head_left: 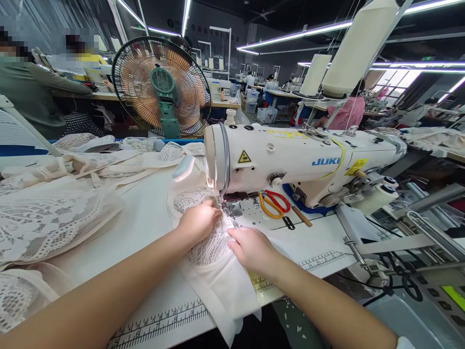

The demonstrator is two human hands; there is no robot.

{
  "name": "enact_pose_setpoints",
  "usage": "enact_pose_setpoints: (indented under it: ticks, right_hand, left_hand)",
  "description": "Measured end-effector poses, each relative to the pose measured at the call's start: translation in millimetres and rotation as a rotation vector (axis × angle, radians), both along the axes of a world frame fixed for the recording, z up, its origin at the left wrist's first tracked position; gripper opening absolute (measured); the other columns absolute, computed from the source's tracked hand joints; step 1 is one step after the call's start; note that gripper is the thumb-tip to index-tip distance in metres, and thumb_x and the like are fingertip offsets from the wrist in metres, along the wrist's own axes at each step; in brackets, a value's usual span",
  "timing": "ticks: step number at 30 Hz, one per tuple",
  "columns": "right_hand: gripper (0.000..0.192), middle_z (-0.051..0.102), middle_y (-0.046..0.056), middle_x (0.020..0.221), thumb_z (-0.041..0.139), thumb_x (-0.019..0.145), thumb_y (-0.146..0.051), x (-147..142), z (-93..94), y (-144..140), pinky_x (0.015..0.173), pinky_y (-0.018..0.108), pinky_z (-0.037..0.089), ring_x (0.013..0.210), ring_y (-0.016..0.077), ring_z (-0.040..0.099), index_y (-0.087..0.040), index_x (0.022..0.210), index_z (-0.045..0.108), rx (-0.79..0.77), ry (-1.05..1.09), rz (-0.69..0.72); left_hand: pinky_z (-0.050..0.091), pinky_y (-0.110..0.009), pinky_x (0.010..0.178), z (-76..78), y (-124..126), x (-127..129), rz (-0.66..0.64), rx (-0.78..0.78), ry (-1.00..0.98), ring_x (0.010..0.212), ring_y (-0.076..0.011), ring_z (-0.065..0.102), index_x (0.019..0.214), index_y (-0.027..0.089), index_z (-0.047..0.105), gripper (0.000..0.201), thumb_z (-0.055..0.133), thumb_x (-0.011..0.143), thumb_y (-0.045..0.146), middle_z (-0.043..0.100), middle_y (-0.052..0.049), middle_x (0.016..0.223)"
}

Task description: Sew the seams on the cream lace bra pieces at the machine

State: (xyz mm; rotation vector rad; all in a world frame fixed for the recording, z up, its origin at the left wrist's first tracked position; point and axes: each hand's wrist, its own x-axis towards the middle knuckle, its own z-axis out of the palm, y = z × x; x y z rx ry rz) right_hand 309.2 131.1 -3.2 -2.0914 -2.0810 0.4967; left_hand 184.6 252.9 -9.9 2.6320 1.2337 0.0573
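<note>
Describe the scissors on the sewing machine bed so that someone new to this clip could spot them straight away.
Start at the white JUKI sewing machine in the middle of the table. Under its arm, on the flat bed just right of the needle area and beyond the right hand, lie the scissors. Their looped handles, one orange and one red, are the only bright colours among the cream lace fabric there.

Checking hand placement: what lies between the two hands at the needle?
In the head view, only the lace fabric spans the gap between left hand and right hand; nothing else lies there.
</note>
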Motion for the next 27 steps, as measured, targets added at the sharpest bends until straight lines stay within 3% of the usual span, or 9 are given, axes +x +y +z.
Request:
enact_pose_setpoints:
  ticks: [9,14,19,21,23,25,27]
  right_hand:
    - [0.018,0.067,0.006,0.086,0.044,0.09,-0.027,-2,0.8,6,0.057,0.029,0.025,0.077,0.0186,0.059,-0.019,0.091,0.06,-0.014,-0.043,-0.014]
    - [0.02,0.067,0.006,0.086,0.044,0.09,-0.028,-3,0.6,6,0.056,0.03,0.026,0.078,0.0195,0.061,-0.019,0.093,0.061,-0.018,-0.078,-0.014]
    - [0.02,0.068,0.006,0.086,0.044,0.091,-0.028,-3,-0.2,5,0.055,0.03,0.027,0.079,0.0211,0.062,-0.019,0.096,0.061,-0.002,-0.112,-0.012]
    - [0.021,0.068,0.006,0.085,0.043,0.091,-0.028,-4,0.0,4,0.055,0.03,0.028,0.079,0.0216,0.062,-0.018,0.096,0.062,-0.003,-0.122,-0.013]
    - [0.023,0.068,0.007,0.086,0.042,0.092,-0.028,-4,0.0,4,0.056,0.03,0.029,0.08,0.0221,0.063,-0.018,0.098,0.062,-0.009,-0.127,-0.016]
    - [0.024,0.068,0.007,0.088,0.041,0.092,-0.028,-5,-0.2,4,0.056,0.03,0.03,0.081,0.0225,0.062,-0.018,0.099,0.062,-0.018,-0.13,-0.023]
    - [0.024,0.068,0.007,0.088,0.041,0.092,-0.027,-5,-0.5,4,0.056,0.03,0.031,0.081,0.0227,0.062,-0.018,0.099,0.062,-0.023,-0.133,-0.029]
  left_hand:
    - [0.043,-0.031,0.069,4.2,11,-2,-0.053,-0.001,0.034,0.092,-0.0253,0.06,0.103,0.025,0.07,0.036,0.041,0.083,0.017,0.062,-0.007,0.102]
    - [0.046,-0.032,0.073,6.3,14,-11,-0.036,0.009,-0.008,0.096,-0.0234,0.061,0.114,0.027,0.066,0.046,0.032,0.085,0.016,0.06,-0.006,0.111]
    - [0.049,-0.038,0.075,23.8,-6,-28,-0.189,0.032,0.13,0.098,-0.0281,0.06,0.107,0.021,0.068,0.043,0.032,0.088,0.037,0.059,-0.013,0.111]
    - [0.047,-0.045,0.086,30.7,-17,-35,-0.247,0.026,0.229,0.11,-0.0345,0.054,0.115,0.016,0.063,0.055,0.042,0.082,0.054,0.055,-0.018,0.125]
    - [0.04,-0.053,0.098,33.5,-25,-40,-0.244,0.009,0.314,0.125,-0.0399,0.041,0.131,0.01,0.051,0.079,0.053,0.072,0.063,0.041,-0.022,0.142]
    - [0.032,-0.056,0.105,32.3,-29,-42,-0.221,-0.021,0.358,0.135,-0.0403,0.029,0.141,0.007,0.036,0.097,0.059,0.066,0.064,0.029,-0.023,0.15]
    - [0.029,-0.055,0.107,29.1,-30,-42,-0.203,-0.05,0.368,0.138,-0.0386,0.024,0.143,0.006,0.031,0.099,0.059,0.066,0.063,0.025,-0.023,0.151]
